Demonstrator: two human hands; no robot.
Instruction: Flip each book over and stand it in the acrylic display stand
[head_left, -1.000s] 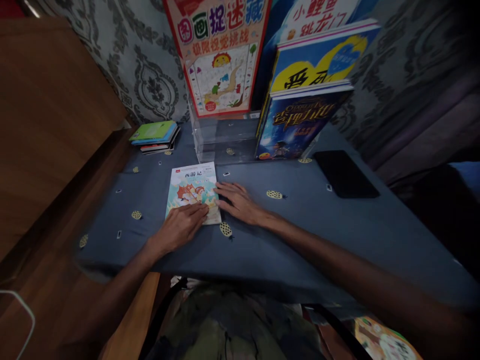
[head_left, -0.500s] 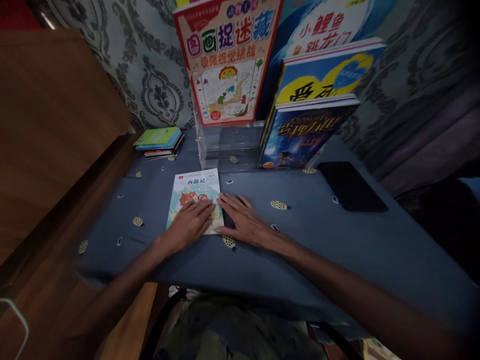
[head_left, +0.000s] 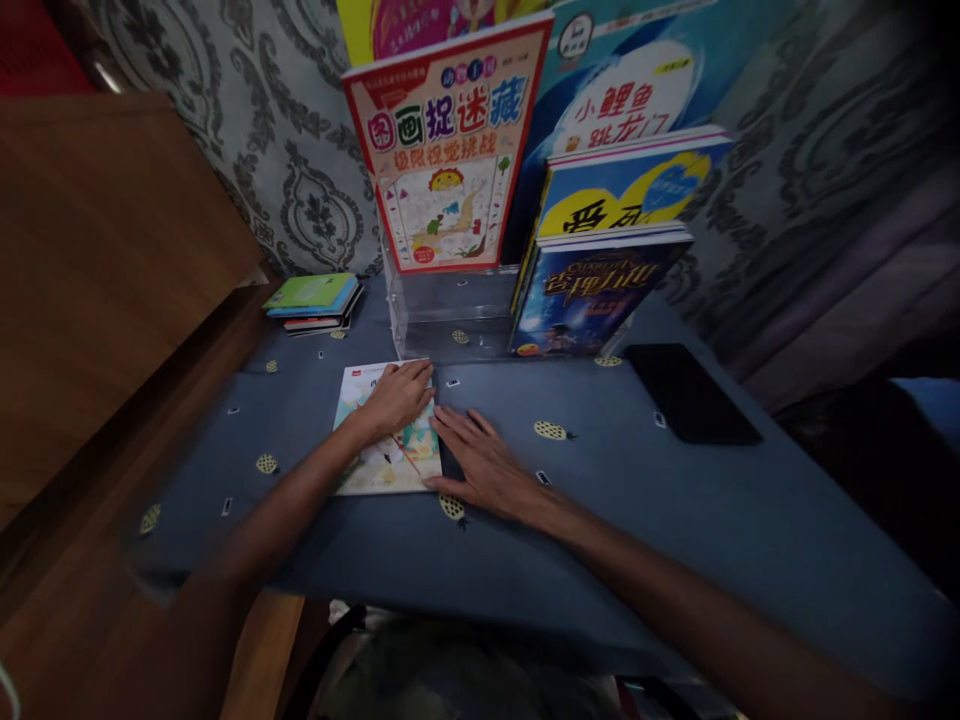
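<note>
A thin paperback book (head_left: 386, 470) with a pale illustrated cover lies flat and closed on the blue tablecloth (head_left: 622, 560). Across its upper right part rests my left hand (head_left: 399, 397), fingers stretched out and reaching the top right corner; it covers most of the title. My right hand (head_left: 484, 465) lies flat on the cloth to the right, its fingertips and thumb at the book's right edge. A dark patch shows between that hand and the book; I cannot make out what it is.
Behind the book stands a clear plastic rack (head_left: 450, 330) holding a red picture book (head_left: 450, 150). Right of it are a dark blue book (head_left: 592, 295) and other upright books. A small book stack (head_left: 315, 300) is at back left; a black flat device (head_left: 694, 393) lies at right.
My left hand has slid up the cover from its lower half to the top right corner, uncovering the lower picture. My right hand stays by the right edge. The view has tilted slightly up.
</note>
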